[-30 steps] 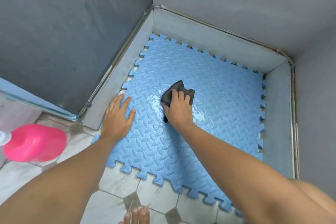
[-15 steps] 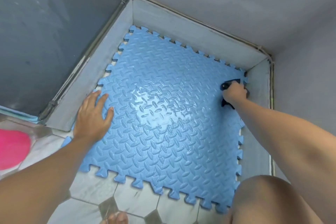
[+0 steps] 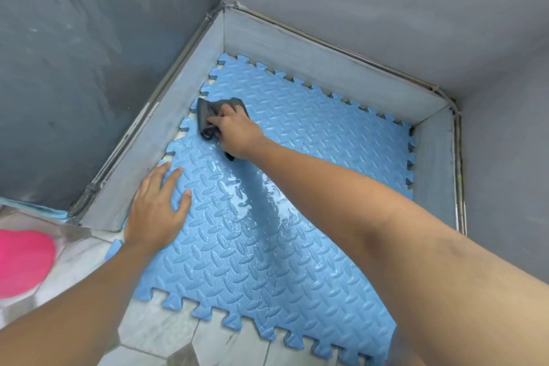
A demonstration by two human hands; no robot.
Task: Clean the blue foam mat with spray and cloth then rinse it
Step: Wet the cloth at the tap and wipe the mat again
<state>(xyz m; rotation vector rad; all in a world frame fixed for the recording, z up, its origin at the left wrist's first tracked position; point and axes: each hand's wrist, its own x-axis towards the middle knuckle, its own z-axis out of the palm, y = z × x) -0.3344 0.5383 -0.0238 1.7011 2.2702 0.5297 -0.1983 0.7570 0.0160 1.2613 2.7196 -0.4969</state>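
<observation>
The blue foam mat (image 3: pixel 312 157), with a diamond-plate texture and jigsaw edges, lies flat in a grey walled corner. Its middle shines wet. My right hand (image 3: pixel 237 131) presses a dark grey cloth (image 3: pixel 212 111) onto the mat's far left edge, fingers closed on the cloth. My left hand (image 3: pixel 156 211) lies flat, fingers spread, on the mat's near left corner and holds nothing. A pink spray bottle (image 3: pixel 22 261) lies on the floor at the left edge of view, only partly visible.
Low grey skirting (image 3: pixel 312 68) bounds the mat on the left, far and right sides, with dark grey walls above. Pale hexagon floor tiles (image 3: pixel 178 333) run along the mat's near edge.
My right hand has swept the cloth from the mat's middle to the far right corner and then across to the far left edge. The left hand has stayed pressed on the near left corner.
</observation>
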